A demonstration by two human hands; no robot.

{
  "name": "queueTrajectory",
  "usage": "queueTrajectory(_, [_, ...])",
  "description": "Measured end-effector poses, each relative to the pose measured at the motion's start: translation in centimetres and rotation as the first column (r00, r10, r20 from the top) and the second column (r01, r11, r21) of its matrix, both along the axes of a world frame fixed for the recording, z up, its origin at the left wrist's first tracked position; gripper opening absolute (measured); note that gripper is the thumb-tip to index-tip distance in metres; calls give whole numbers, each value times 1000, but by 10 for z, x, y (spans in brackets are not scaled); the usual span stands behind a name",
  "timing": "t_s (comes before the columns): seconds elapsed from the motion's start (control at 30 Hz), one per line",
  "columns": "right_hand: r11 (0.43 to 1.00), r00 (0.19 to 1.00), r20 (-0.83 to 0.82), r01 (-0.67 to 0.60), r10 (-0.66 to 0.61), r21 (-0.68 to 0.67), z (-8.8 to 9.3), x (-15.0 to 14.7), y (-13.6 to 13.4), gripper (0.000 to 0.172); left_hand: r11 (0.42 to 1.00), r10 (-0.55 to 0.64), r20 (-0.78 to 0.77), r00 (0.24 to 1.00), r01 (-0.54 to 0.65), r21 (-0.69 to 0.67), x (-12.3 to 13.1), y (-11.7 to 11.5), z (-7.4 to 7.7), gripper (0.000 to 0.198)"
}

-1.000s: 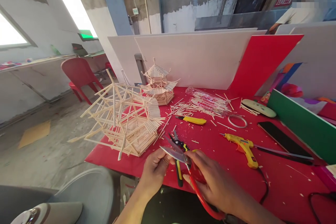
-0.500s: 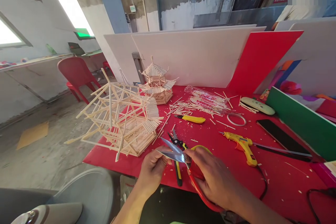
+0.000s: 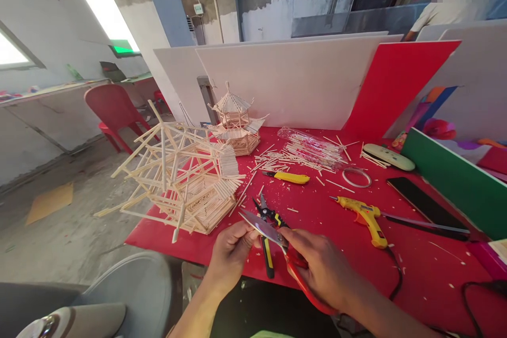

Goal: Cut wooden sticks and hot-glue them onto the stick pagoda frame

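Note:
My right hand (image 3: pixel 319 261) is wrapped round the red handles of a pair of scissors (image 3: pixel 266 228). The blades lie nearly together and point left, over the fingertips of my left hand (image 3: pixel 232 253). Those fingers are pinched, and whatever they hold is too small or hidden to make out. Under the blades, yellow-and-black pliers (image 3: pixel 269 259) rest on the table, partly covered. Left of my hands stands a stick-built frame model (image 3: pixel 190 185), open at the top, with some slatted roof panels on its right side.
On the red table (image 3: pixel 309 211) lie a yellow utility knife (image 3: pixel 291 177), loose sticks (image 3: pixel 277 160), a tape ring (image 3: pixel 357 177), a glue gun (image 3: pixel 366 216) and a black phone (image 3: pixel 423 203). A small stick pagoda (image 3: pixel 234 127) stands behind. A grey stool (image 3: pixel 134 285) is at lower left.
The scissor blades, spread apart before, have closed near my left fingertips. My right fingers have drawn in with the handles. My left hand stays about where it was.

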State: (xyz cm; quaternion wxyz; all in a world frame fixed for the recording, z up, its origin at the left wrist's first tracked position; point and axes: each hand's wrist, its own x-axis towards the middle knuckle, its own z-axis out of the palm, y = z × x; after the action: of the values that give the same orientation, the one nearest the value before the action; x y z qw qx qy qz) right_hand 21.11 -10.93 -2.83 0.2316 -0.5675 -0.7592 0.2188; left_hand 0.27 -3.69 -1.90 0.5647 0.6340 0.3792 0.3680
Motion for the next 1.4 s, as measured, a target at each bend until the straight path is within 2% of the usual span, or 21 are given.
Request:
queueTrajectory(0.13, [999, 1000, 20, 16, -16, 28, 5, 3, 1, 61, 989, 2, 149, 989, 20, -145, 2, 0, -3, 23])
queueTrajectory(0.27, [999, 998, 56, -36, 34, 34, 15, 4, 1, 64, 987, 10, 239, 971, 28, -155, 1, 2, -7, 25])
queueTrajectory(0.4, [999, 997, 76, -30, 28, 35, 18, 5, 2, 66, 976, 11, 277, 961, 51, -213, 2, 2, -4, 29])
queueTrajectory(0.53, [999, 998, 62, -28, 26, 47, 16, 4, 2, 67, 960, 29, 295, 955, 56, -275, 1, 1, -2, 29])
queueTrajectory(1.0, [994, 997, 13, -80, 82, -67, 18, 5, 1, 61, 947, -32, 284, 958, 120, -298, -2, 2, -3, 32])
queueTrajectory(1.27, [998, 998, 22, -64, 64, 4, 4, 2, 1, 63, 923, 1, 328, 945, 125, -364, 0, 1, -6, 32])
queueTrajectory(1.4, [998, 999, 43, -8, 5, 57, -4, -2, -1, 59, 906, 44, 336, 941, 105, -411, 5, -2, -3, 30])
